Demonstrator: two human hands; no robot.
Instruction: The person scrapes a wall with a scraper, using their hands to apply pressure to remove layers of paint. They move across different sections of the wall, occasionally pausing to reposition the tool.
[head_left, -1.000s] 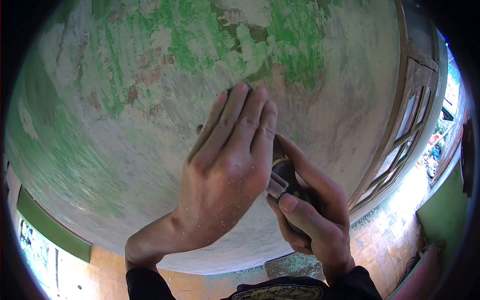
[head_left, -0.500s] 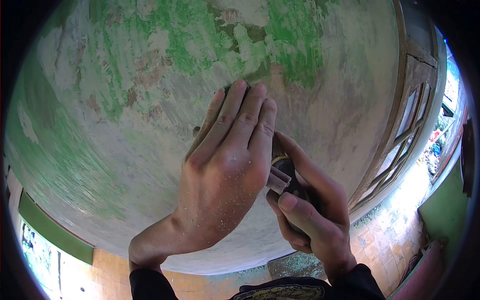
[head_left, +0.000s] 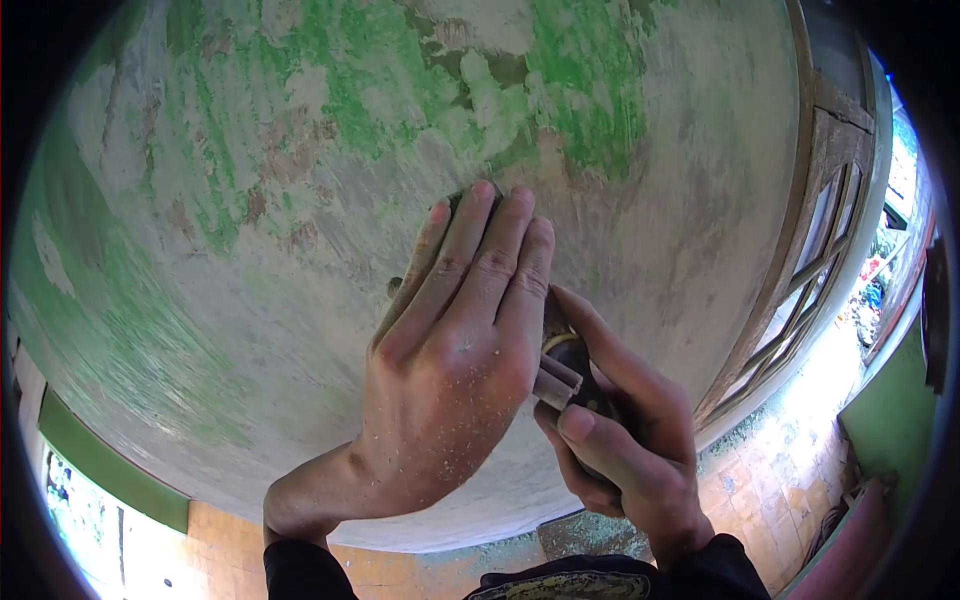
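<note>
My left hand [head_left: 455, 340] lies flat against a peeling green and grey wall [head_left: 280, 180], fingers together and pointing up, pressing on the blade of a scraper. Only a dark edge of the blade shows past my fingertips. My right hand [head_left: 625, 440] is wrapped around the scraper's dark handle [head_left: 575, 368], just right of and below my left hand. Pale specks of dust cover the back of my left hand.
A brown wooden window frame [head_left: 820, 230] stands at the right end of the wall. Below lies an orange tiled floor [head_left: 770, 480] strewn with paint flakes. A green band [head_left: 110, 460] runs along the wall's foot at left.
Both hands and the scraper have slid a little down the wall since half a second ago, after a slight rise before that. The grips are unchanged.
</note>
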